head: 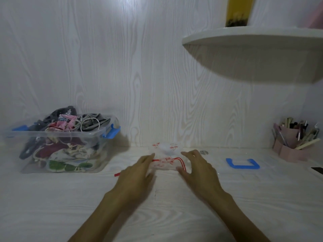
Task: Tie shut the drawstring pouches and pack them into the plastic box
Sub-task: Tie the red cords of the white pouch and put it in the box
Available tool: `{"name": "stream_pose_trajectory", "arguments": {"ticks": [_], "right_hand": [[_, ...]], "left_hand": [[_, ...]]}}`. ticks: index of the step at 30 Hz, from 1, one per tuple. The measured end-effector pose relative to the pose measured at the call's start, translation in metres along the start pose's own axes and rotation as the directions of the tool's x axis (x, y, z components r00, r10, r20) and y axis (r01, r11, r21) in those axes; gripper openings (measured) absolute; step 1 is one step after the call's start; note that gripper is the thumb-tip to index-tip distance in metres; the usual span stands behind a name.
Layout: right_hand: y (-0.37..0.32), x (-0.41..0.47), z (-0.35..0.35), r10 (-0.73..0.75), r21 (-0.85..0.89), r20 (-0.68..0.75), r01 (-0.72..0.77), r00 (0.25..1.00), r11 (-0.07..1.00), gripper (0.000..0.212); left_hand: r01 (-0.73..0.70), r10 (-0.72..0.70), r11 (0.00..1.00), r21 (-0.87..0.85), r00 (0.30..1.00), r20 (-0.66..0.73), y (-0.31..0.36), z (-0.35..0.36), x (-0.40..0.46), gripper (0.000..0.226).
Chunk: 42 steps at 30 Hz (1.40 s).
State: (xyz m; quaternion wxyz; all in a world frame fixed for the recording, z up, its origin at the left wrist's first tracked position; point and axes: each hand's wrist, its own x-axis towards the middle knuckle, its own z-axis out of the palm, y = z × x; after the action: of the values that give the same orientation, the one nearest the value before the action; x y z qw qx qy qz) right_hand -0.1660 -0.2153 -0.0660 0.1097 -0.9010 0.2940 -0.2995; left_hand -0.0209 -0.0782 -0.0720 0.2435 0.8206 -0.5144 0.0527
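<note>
Beside the heaped plastic box [97,137], both hands reach with loosely spread fingers: left hand [135,173], right hand [196,167]. One white pouch [164,164] lies untied between them; whether they touch it cannot be told

Two bare forearms enter from the near edge, no sleeves, watch or bracelet showing on either wrist. The left hand [138,169] and right hand [196,165] carry no gloves or rings; both appear slightly blurred, fingers slender.
</note>
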Motion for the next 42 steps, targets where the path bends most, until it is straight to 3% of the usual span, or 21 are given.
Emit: {"name": "stream_pose_trajectory", "arguments": {"ticks": [4, 9, 12, 14, 15, 17, 19, 22, 23, 24, 26, 27, 30, 34, 38, 42], "right_hand": [[0.000, 0.001, -0.001, 0.017, -0.020, -0.071, -0.018, 0.997, 1.000, 0.026], [-0.002, -0.002, 0.000, 0.122, 0.220, -0.018, -0.115, 0.992, 0.969, 0.013], [-0.001, 0.000, 0.004, 0.160, 0.245, -0.082, -0.135, 0.984, 0.960, 0.015], [0.001, 0.002, 0.003, 0.165, 0.187, -0.121, -0.141, 0.979, 0.972, 0.017], [0.002, 0.003, 0.001, 0.186, 0.208, -0.091, -0.164, 0.978, 0.964, 0.017], [0.002, 0.006, -0.002, 0.273, 0.396, 0.144, -0.308, 0.951, 0.865, 0.018], [0.001, 0.006, -0.005, 0.261, 0.498, 0.372, -0.429, 0.891, 0.754, 0.026], [0.002, 0.005, -0.004, 0.190, 0.454, 0.340, -0.337, 0.921, 0.825, 0.044], [0.002, 0.006, -0.005, 0.182, 0.484, 0.310, -0.320, 0.933, 0.815, 0.044], [0.004, 0.007, -0.004, 0.187, 0.494, 0.275, -0.305, 0.943, 0.815, 0.044], [0.008, 0.009, -0.004, 0.206, 0.416, 0.179, -0.263, 0.962, 0.871, 0.045], [0.010, 0.010, -0.005, 0.212, 0.392, 0.121, -0.243, 0.970, 0.887, 0.046], [0.022, 0.012, -0.007, 0.264, 0.340, 0.054, -0.267, 0.963, 0.902, 0.045], [0.026, 0.016, -0.008, 0.299, 0.299, 0.096, -0.314, 0.949, 0.901, 0.046], [0.016, 0.039, -0.015, 0.234, 0.266, 0.110, -0.255, 0.966, 0.929, 0.048], [-0.003, 0.069, -0.037, 0.196, 0.347, 0.224, -0.266, 0.955, 0.899, 0.046]], "left_hand": [[0.010, 0.012, 0.989, 0.145, 0.989, -0.148, -0.006, 0.005, 0.000, 0.024], [0.039, -0.001, 0.979, 0.202, 0.983, -0.184, -0.014, -0.003, 0.009, 0.029], [0.023, -0.010, 0.996, 0.084, 0.989, -0.148, -0.015, -0.004, 0.008, 0.028], [0.032, -0.042, 0.992, -0.125, 0.997, -0.071, -0.011, -0.005, 0.008, 0.028], [0.071, -0.077, 0.953, -0.296, 0.997, -0.008, -0.009, -0.007, 0.009, 0.028], [0.226, -0.148, 0.744, -0.629, 0.973, 0.174, -0.002, -0.013, 0.010, 0.029], [0.389, -0.212, 0.519, -0.761, 0.921, 0.326, 0.002, -0.017, 0.010, 0.028], [0.464, -0.300, 0.211, -0.861, 0.869, 0.394, -0.001, -0.015, 0.011, 0.027], [0.449, -0.343, 0.199, -0.871, 0.865, 0.367, -0.002, -0.013, 0.012, 0.027], [0.423, -0.389, 0.281, -0.862, 0.871, 0.301, -0.004, -0.011, 0.013, 0.029], [0.355, -0.421, 0.534, -0.767, 0.899, 0.122, -0.008, -0.005, 0.013, 0.033], [0.318, -0.413, 0.601, -0.733, 0.909, 0.056, -0.010, -0.005, 0.012, 0.034], [0.321, -0.426, 0.591, -0.740, 0.903, 0.052, -0.017, -0.005, 0.014, 0.033], [0.344, -0.441, 0.608, -0.716, 0.896, 0.056, -0.020, -0.002, 0.023, 0.033], [0.278, -0.451, 0.710, -0.647, 0.885, -0.114, -0.019, -0.013, 0.046, 0.031], [0.184, -0.406, 0.797, -0.575, 0.868, -0.285, -0.011, -0.036, 0.073, 0.031]]}}
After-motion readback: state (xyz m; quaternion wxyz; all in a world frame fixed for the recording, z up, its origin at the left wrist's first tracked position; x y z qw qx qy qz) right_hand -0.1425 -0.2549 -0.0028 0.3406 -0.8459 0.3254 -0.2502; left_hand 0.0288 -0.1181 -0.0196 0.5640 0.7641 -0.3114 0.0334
